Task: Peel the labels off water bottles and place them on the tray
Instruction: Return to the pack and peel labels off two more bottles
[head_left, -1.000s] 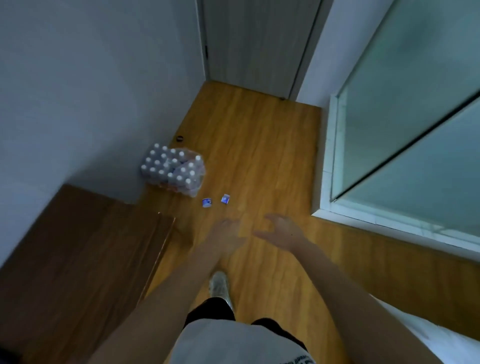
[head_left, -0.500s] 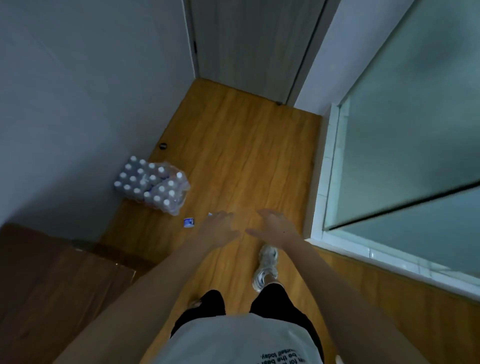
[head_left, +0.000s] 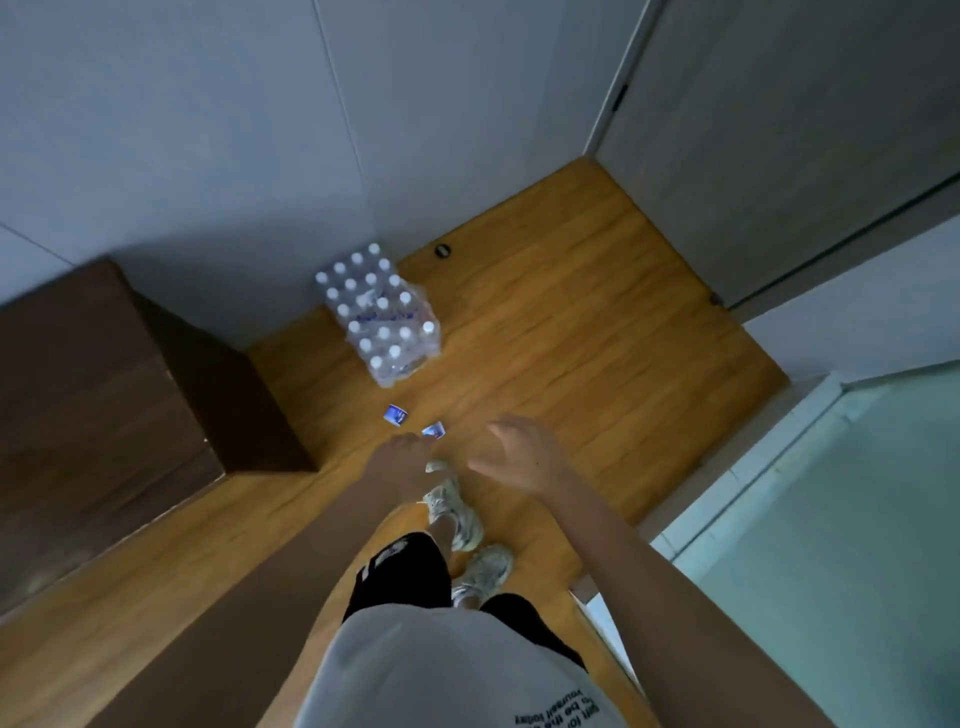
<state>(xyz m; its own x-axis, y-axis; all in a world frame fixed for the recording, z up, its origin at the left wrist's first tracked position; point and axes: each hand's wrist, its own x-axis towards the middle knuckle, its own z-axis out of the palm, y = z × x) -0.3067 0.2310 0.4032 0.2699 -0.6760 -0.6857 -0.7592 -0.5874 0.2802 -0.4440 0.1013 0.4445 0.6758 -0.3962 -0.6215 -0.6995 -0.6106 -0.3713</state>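
Both my left hand (head_left: 400, 460) and right hand (head_left: 519, 454) hang spread, empty. Risk: treading on labels (head_left: 396, 415) near the bottle pack (head_left: 382, 317).

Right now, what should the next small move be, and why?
Probably step closer and bend to the bottle pack. Both hands, left and right, are out front holding nothing, the pack stands wrapped by the wall, and no bottle has been taken.
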